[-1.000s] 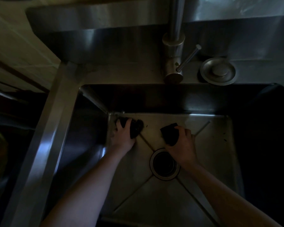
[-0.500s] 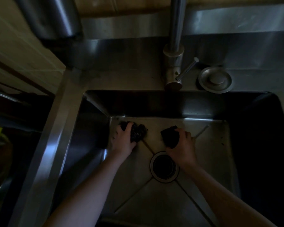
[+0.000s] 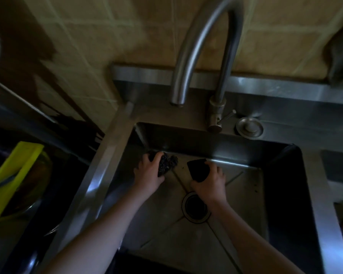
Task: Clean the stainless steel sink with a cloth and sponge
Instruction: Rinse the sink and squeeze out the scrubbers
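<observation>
Sink (image 3: 166,236): one cloth (image 3: 165,165), one sponge (image 3: 198,170)

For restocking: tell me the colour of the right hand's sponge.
Black: the flat sponge, head view.

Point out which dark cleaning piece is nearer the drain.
The flat sponge held by the right hand, just behind the drain; the bumpy cloth in the left hand sits toward the back-left corner.

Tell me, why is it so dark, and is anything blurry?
Head view: dim light leaves the sink's right wall nearly black; glare streaks its left rim; the tiles and tap look soft; cloth and sponge are just dark blobs.
</observation>
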Available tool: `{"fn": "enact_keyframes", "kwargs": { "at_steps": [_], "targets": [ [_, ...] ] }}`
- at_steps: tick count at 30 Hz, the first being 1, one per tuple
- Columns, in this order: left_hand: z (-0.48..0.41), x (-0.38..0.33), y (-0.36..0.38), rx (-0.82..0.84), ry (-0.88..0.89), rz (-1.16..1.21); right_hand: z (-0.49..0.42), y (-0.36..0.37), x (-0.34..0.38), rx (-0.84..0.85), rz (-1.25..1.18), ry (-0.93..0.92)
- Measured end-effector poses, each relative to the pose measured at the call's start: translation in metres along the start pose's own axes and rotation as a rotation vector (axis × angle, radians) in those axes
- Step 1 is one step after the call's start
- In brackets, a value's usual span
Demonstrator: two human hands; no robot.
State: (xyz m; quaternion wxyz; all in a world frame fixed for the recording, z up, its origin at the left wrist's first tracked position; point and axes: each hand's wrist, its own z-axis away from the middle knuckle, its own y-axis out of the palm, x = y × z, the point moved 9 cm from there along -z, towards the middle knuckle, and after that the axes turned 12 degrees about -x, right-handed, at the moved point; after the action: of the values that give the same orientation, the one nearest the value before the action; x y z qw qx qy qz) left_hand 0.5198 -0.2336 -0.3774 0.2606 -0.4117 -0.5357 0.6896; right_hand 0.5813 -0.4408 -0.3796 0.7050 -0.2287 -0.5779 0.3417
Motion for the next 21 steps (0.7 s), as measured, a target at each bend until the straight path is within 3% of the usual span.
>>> {"fn": "enact_keyframes", "kwargs": {
  "at_steps": [21],
  "targets": [
    [0.071,0.026,-0.136,-0.115,0.013,0.074,0.086,-0.069,0.099,-0.059,-0.021,-0.162]
  ]
}}
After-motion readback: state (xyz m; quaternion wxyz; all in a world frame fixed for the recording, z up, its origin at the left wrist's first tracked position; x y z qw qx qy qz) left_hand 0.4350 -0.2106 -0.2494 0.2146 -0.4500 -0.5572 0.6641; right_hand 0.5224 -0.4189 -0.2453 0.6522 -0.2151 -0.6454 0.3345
